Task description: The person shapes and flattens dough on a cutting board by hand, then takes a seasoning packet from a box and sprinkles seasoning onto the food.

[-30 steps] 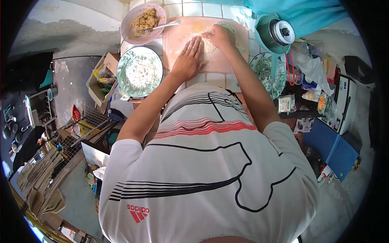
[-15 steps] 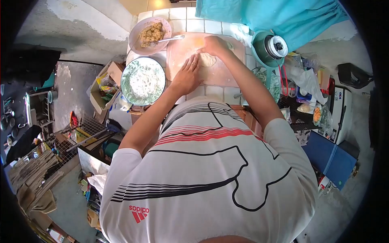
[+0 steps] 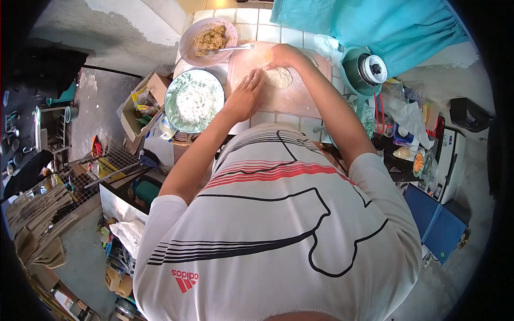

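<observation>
- The pale, flattened, roughly round piece of dough (image 3: 279, 79) lies near the middle of the pinkish rectangular board (image 3: 297, 101), directly between the hands, probably so that both reach it easily.
- The left hand (image 3: 244, 100) rests on the board with its fingers stretched out and held together, the tips at the dough's left edge; this flat pose seems to suit steadying or pressing rather than grasping.
- The right hand (image 3: 287, 56) comes over from the far side, its fingers bent down toward the dough's upper left edge near the left fingertips; whether they pinch any of it I cannot tell.
- The round pink bowl (image 3: 185, 44) of brown, crumbly mixture (image 3: 210, 38) stands beyond the board's left corner, close enough to reach; a silvery metal utensil (image 3: 243, 47) leans out of it over the board, its handle likely left handy.
- The round green-and-white patterned dish (image 3: 170, 101), holding white powder, sits just beside the left forearm, apparently to keep that powder near the board.
</observation>
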